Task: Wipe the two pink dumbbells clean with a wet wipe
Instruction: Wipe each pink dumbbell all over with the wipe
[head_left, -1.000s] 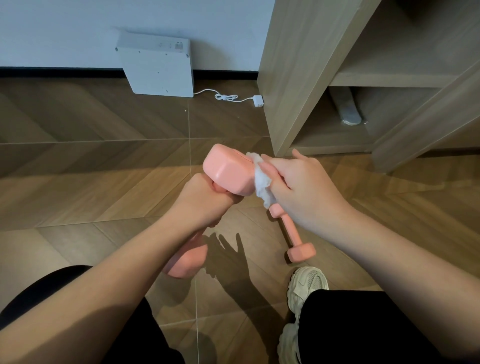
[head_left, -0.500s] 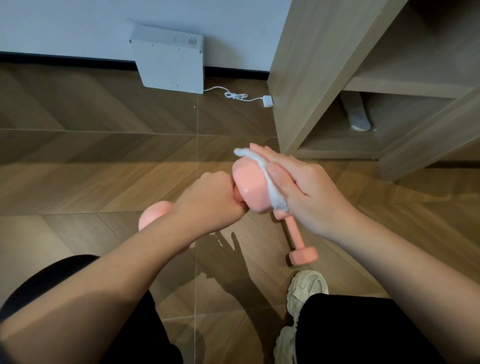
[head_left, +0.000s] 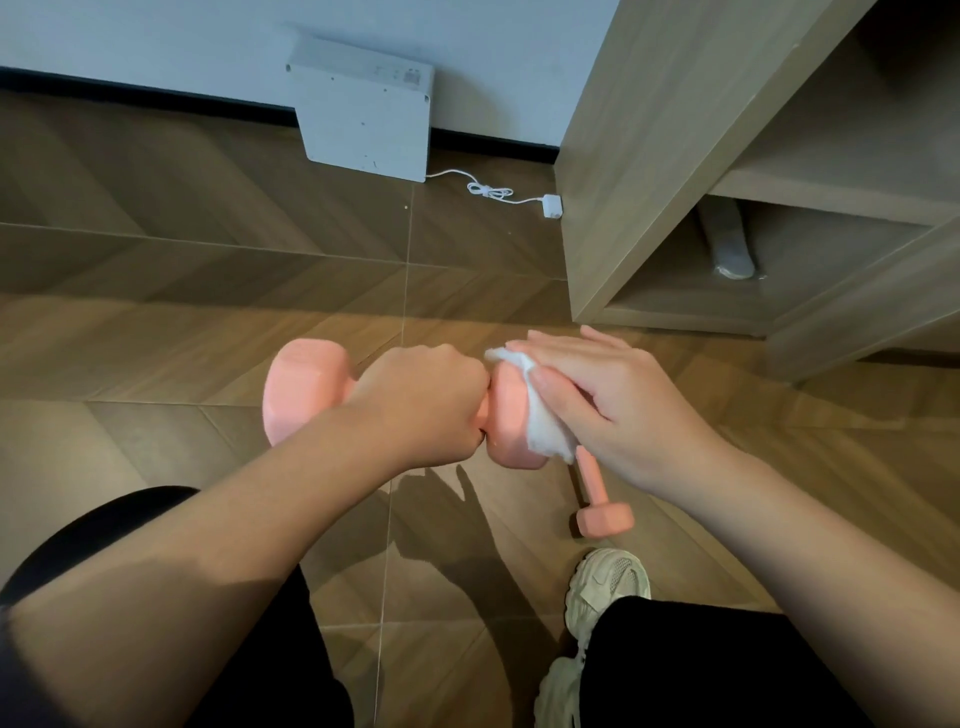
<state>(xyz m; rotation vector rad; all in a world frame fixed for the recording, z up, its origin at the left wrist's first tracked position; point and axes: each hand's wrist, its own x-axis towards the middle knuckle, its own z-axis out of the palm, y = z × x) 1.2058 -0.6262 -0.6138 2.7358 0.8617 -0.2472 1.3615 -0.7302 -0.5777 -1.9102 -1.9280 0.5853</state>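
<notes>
Dumbbells: one in hand under the wet wipe (head_left: 545, 434), one on the floor (head_left: 156, 322)

Head view, looking down past both forearms.

- Left hand (head_left: 421, 402): clenched round the bar of the held dumbbell (head_left: 304, 389), knuckles up. The bar itself was hidden inside the fist. The held dumbbell lay roughly level in the air above the floor, one pink head out to the left of the fist, the other touching its right side.
- Right hand (head_left: 613, 410): fingers (head_left: 550, 349) lay straight and together, not curled. Palm and thumb pressed the wet wipe flat against the outer end face of the right-side head. The white wipe was crumpled, and its top corner poked out above the head, just beside the fingertips.
- Second dumbbell (head_left: 602, 512): lay on the floor below the right hand, apart from both hands. Its near head and part of its bar showed; the far end was covered by the hand and the wipe.
- Pale shoe (head_left: 605, 584) stood just beside that near head. Black trousers (head_left: 701, 670) covered both legs.
- White box (head_left: 363, 124) leaned at the wall (head_left: 156, 36), with a white cable (head_left: 488, 191) running to a small plug (head_left: 552, 206) on the floor.
- Wooden shelf unit (head_left: 649, 156) stood at right. A grey object (head_left: 727, 249) sat in its lower compartment; could not tell what it was.
</notes>
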